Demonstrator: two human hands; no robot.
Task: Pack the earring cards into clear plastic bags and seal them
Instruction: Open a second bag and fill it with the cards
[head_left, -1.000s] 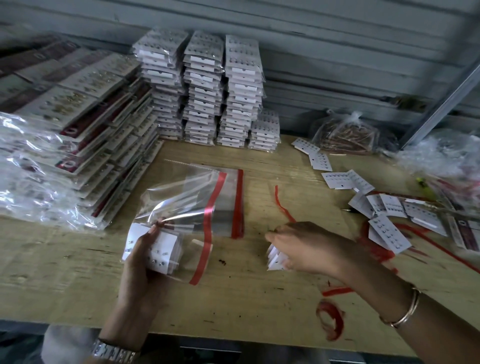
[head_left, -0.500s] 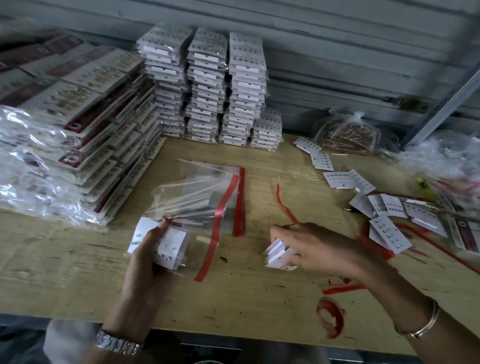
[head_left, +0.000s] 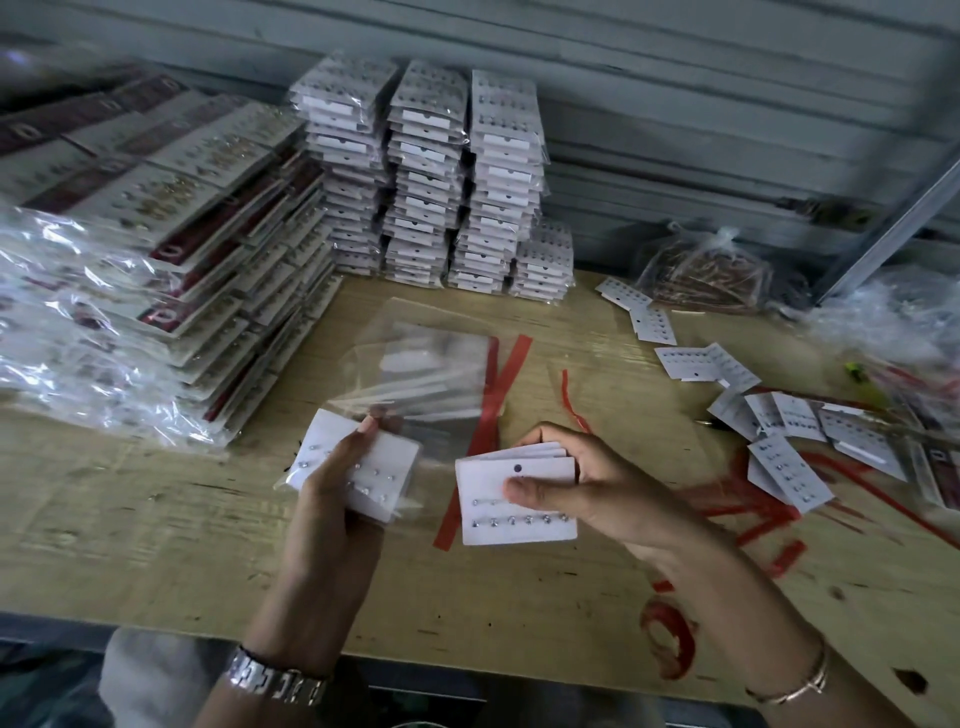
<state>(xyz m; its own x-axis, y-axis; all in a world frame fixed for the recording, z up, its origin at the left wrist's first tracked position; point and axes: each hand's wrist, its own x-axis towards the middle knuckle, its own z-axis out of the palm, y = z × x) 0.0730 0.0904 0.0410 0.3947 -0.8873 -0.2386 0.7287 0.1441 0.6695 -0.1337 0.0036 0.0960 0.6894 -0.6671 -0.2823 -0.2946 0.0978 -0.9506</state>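
Wooden bench (head_left: 156, 545) stands against a grey ribbed wall (head_left: 675, 104).

Left hand (head_left: 332, 499): grasps a bagged card set (head_left: 384, 467), thumb on the top card. This set sits in the near end of a clear plastic bag (head_left: 415, 374). The open end of the bag rests on the bench beyond the hand. A red seal strip (head_left: 498, 395) runs along the bag mouth, between the two hands.

Right hand (head_left: 597, 488): grasps a fanned card set (head_left: 514, 499), thumb pressed on the face of the front card and fingers curled behind. This set is held just above the bench, just beside the bag and outside it.

Surrounding items:
- Rear: four columns of packed cards (head_left: 431, 171), stacked against the wall.
- Left: leaning stacks of larger cards (head_left: 156, 249) in plastic, close to the far end of the bag.
- Right: loose earring cards (head_left: 779, 441) scattered on the bench, with red strips (head_left: 753, 509) lying under and near them.
- Rear right: a tied bag (head_left: 706, 275) with coppery contents, too blurred to identify, and crumpled clear film (head_left: 893, 312).

A metal watch (head_left: 275, 680) is on the left wrist and a bangle (head_left: 795, 686) on the right wrist
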